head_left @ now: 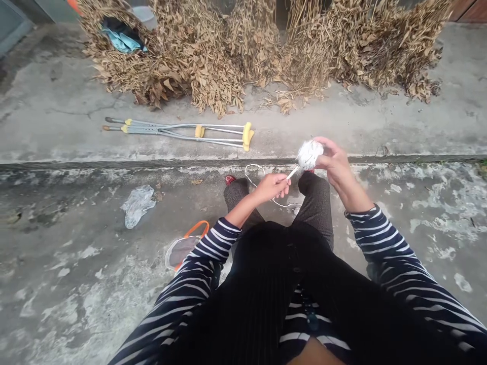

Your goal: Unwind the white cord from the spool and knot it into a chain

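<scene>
My right hand (335, 163) is curled around a white ball of wound strip (309, 154), held above my right knee. My left hand (271, 186) pinches the loose white strip (292, 174) that runs taut from the ball. More of the white strip lies in loops on the ground (254, 171) between my feet. Both sleeves are dark blue with white stripes.
A pair of grey crutches with yellow pads (182, 131) lies on the raised concrete step (57, 152). Dried leafy bundles (258, 45) are piled beyond, with a blue cloth (122, 38) in them. A crumpled plastic bag (137, 204) and an orange-rimmed sieve (184, 247) lie left of my legs.
</scene>
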`<state>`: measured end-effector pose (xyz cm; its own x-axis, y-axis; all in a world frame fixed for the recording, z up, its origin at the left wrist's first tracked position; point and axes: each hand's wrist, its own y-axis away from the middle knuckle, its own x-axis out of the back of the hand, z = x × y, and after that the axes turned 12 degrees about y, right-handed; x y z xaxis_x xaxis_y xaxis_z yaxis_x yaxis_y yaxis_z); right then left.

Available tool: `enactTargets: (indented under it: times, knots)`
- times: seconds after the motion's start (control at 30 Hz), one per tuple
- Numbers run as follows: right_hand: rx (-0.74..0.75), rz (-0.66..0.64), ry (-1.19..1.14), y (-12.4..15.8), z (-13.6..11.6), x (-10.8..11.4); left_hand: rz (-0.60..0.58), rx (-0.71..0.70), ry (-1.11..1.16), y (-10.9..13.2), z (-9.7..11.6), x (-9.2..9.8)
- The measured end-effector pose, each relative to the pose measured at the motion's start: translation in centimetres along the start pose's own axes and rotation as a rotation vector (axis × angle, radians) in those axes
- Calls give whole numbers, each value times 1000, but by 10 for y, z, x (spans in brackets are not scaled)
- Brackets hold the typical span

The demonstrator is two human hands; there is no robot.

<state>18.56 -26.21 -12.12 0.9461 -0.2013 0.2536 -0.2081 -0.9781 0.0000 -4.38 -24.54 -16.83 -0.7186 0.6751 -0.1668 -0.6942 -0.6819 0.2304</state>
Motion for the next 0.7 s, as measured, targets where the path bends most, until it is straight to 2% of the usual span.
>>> enactTargets:
  times: [0.2,0.3,0.43,0.53,0.7]
  knots:
    - [243,139,431,-3,15,-7,-66,34,-205,15,19,5]
    - [310,137,599,1,21,-6,-79,23,-265,21,31,8]
    - [369,71,701,11,23,-6,-71,-74,-419,27,56,13]
    - [376,-21,733,17,19,-11,-10,-172,-540,24,81,15]
    - [324,-197,572,22,7,-15,83,-269,-456,1,108,27]
